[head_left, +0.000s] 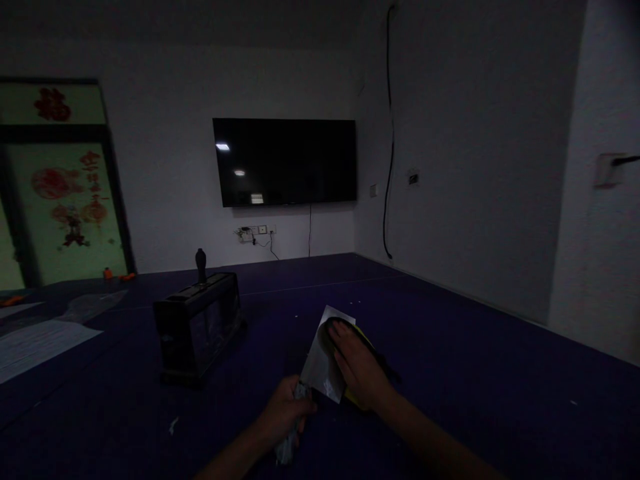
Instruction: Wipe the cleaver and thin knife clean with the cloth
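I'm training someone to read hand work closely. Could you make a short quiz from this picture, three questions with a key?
1. Open question: which hand holds the cleaver by its handle?
2. True or false: the right hand is on a yellow-edged cloth that lies against the cleaver's blade.
3. Multiple choice: where does the black box-like holder stand in the picture?
A) To the right of the cleaver
B) On top of the cleaver
C) To the left of the cleaver

Key:
1. The left hand.
2. True.
3. C.
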A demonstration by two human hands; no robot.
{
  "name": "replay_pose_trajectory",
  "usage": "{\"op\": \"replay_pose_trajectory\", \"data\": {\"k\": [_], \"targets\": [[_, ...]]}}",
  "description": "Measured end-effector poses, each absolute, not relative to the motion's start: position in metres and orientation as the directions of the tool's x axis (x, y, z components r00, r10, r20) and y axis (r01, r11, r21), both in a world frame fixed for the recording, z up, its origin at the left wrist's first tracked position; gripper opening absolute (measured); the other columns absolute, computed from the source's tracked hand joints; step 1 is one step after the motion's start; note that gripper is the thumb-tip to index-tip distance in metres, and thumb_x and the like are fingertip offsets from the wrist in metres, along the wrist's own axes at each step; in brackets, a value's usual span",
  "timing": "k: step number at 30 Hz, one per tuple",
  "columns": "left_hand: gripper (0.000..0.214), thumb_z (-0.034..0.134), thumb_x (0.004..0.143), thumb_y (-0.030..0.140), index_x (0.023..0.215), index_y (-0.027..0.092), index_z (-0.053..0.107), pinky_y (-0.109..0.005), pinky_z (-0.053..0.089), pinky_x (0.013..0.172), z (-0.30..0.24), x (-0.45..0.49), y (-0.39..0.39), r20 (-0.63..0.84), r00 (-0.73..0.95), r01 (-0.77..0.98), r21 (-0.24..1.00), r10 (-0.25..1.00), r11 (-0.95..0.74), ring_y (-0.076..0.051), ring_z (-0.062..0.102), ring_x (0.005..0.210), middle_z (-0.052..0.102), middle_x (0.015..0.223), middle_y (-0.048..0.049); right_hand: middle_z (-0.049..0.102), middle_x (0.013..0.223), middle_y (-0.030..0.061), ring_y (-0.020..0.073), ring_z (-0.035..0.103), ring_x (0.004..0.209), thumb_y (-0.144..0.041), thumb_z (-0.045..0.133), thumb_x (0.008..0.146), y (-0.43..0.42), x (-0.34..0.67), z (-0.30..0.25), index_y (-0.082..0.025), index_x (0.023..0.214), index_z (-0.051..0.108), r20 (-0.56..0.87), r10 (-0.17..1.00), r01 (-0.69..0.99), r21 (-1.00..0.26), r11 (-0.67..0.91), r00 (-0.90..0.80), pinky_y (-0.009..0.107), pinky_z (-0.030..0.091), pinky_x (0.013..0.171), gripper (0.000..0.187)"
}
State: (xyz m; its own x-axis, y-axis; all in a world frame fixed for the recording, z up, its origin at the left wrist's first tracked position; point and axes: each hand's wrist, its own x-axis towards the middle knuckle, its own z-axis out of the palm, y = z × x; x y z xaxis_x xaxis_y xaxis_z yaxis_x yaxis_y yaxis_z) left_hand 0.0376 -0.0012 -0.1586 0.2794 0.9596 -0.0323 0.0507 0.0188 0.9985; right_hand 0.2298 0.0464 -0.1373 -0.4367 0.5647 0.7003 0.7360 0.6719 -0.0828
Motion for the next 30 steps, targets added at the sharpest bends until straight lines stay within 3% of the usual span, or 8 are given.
{"op": "replay_pose_trajectory", "data": {"k": [6, 14, 24, 30], "targets": [[0.023, 0.060, 0.058, 0.026, 0.073, 0.018, 0.046, -0.014, 0.027, 0.028, -0.154, 0.037, -0.004, -0.022, 0.337, 0.081, 0.997, 0.941, -0.005, -0.004, 0.031, 0.026, 0.042, 0.040, 0.0105, 0.030, 0.142, 0.0079, 0.0212, 0.025, 0.130, -0.028, 0.026, 0.093, 0.050, 0.225, -0.130, -0.016, 0.137, 0.029, 0.664, 0.550, 0.701, -0.056, 0.711, -0.506, 0.043, 0.028, 0.106, 0.046], [0.018, 0.058, 0.058, 0.016, 0.071, 0.018, 0.046, -0.014, 0.027, 0.029, -0.148, 0.038, -0.007, -0.040, 0.319, 0.131, 0.991, 0.947, -0.002, -0.003, 0.032, 0.026, 0.041, 0.041, 0.0112, 0.029, 0.142, 0.0079, 0.0200, 0.023, 0.131, -0.030, 0.024, 0.093, 0.069, 0.230, -0.125, -0.015, 0.138, 0.027, 0.723, 0.565, 0.764, -0.080, 0.640, -0.398, 0.042, 0.026, 0.107, 0.047], [0.019, 0.056, 0.055, 0.021, 0.070, 0.018, 0.047, -0.015, 0.029, 0.028, -0.153, 0.037, -0.005, -0.024, 0.259, 0.090, 0.996, 0.966, 0.001, -0.004, 0.032, 0.027, 0.042, 0.039, 0.0102, 0.030, 0.141, 0.0099, 0.0223, 0.023, 0.131, -0.034, 0.024, 0.094, 0.065, 0.239, -0.142, -0.014, 0.137, 0.030, 0.734, 0.599, 0.772, -0.165, 0.614, -0.320, 0.045, 0.027, 0.106, 0.048], [0.016, 0.054, 0.056, 0.022, 0.069, 0.018, 0.044, -0.015, 0.029, 0.027, -0.152, 0.037, -0.004, -0.032, 0.226, 0.073, 0.997, 0.973, 0.016, -0.004, 0.030, 0.025, 0.041, 0.036, 0.0102, 0.030, 0.141, 0.0096, 0.0221, 0.023, 0.131, -0.031, 0.027, 0.093, 0.053, 0.233, -0.141, -0.014, 0.136, 0.031, 0.698, 0.593, 0.740, -0.135, 0.659, -0.401, 0.044, 0.028, 0.105, 0.047]]}}
